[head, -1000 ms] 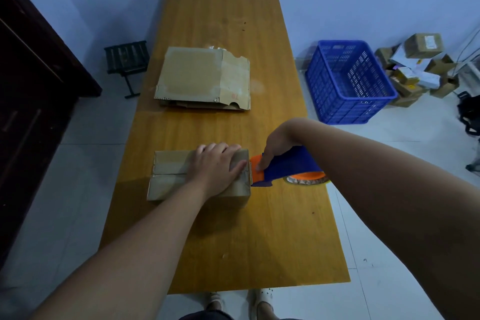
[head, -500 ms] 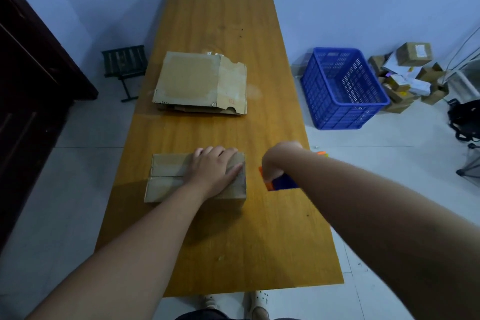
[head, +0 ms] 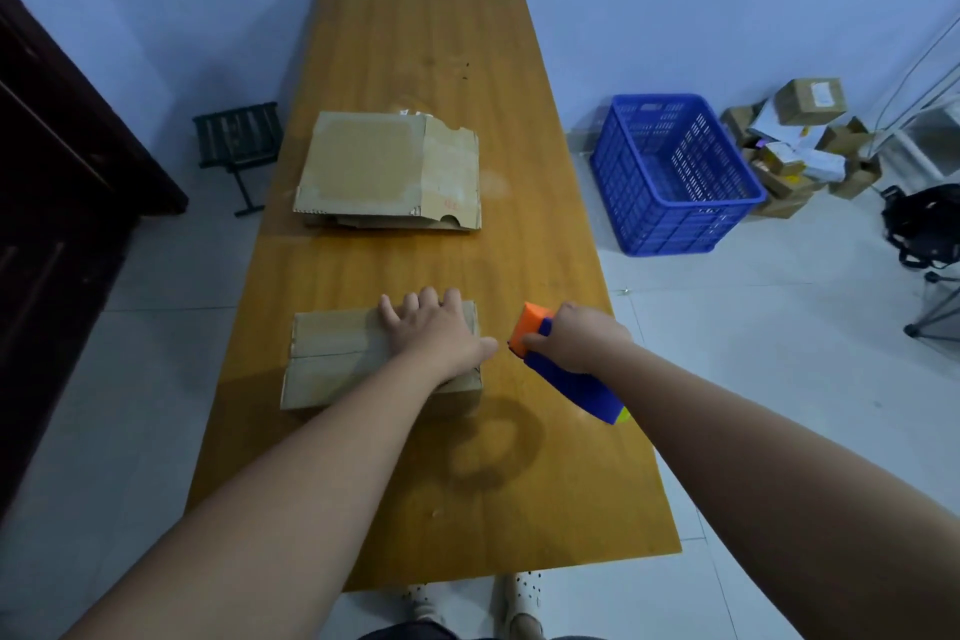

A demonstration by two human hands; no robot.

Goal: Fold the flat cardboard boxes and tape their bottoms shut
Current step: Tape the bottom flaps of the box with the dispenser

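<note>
The folded box (head: 358, 361) lay bottom up on the near part of the table (head: 426, 68), with the seam between its two flaps running left to right. The left hand (head: 436, 338) rested flat on the right half of the box, fingers straight, and pressed the flaps down. The right hand (head: 582, 338) was closed around the dispenser (head: 569, 382), whose orange head was just beside the right end of the box and did not touch it. I could not tell whether any tape was already on the seam.

I judged the taping was about to start, and I saw some risks. The left palm covered the part of the seam where the tape should begin, and its thumb pointed toward the orange head, so the cutter could catch the thumb. If the hand lifted too early, the flaps might spring open and the tape would close over a gap. The box looked light, so a strong pull could drag it along the smooth table or lay the tape crooked.

The flat boxes (head: 387, 172) waited farther along the table.
</note>
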